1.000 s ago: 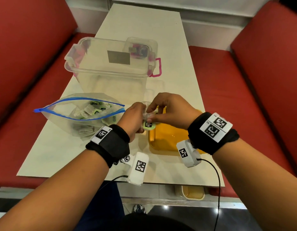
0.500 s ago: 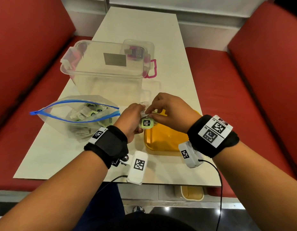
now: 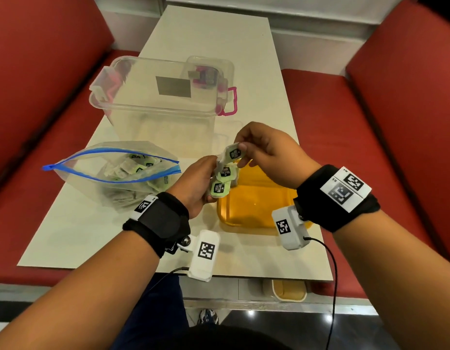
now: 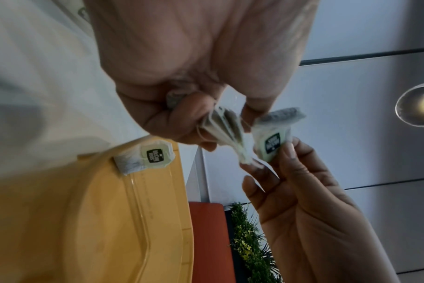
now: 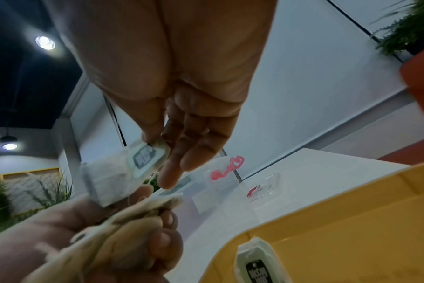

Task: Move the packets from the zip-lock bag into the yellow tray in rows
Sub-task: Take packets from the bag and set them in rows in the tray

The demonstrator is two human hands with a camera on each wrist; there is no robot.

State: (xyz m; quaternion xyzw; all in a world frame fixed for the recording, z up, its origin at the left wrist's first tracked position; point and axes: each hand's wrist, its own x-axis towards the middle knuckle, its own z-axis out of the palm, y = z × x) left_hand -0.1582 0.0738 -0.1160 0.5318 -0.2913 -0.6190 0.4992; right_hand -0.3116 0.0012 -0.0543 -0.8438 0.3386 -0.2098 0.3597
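My left hand [image 3: 210, 181] grips a bunch of small green-labelled packets [image 3: 222, 181] just above the left edge of the yellow tray [image 3: 256, 218]. Thumb and forefinger of my right hand [image 3: 240, 154] pinch a single packet [image 3: 232, 154] at the top of that bunch. In the left wrist view the bunch [image 4: 226, 127] is fanned in my curled fingers, and the pinched packet [image 4: 271, 143] sits beside it. One packet [image 4: 152, 155] lies flat in the tray's corner; the same packet [image 5: 257, 268] shows in the right wrist view. The open zip-lock bag [image 3: 113, 173] with several packets lies left of my hands.
A clear lidded plastic box [image 3: 163, 102] with pink latches stands behind the bag and tray on the pale table [image 3: 256, 84]. Red bench seats [image 3: 345, 147] flank both sides. The table's near edge is just under my wrists.
My right hand has lifted up and back from the left hand with one packet pinched. The bunch in the left hand now shows fanned out.
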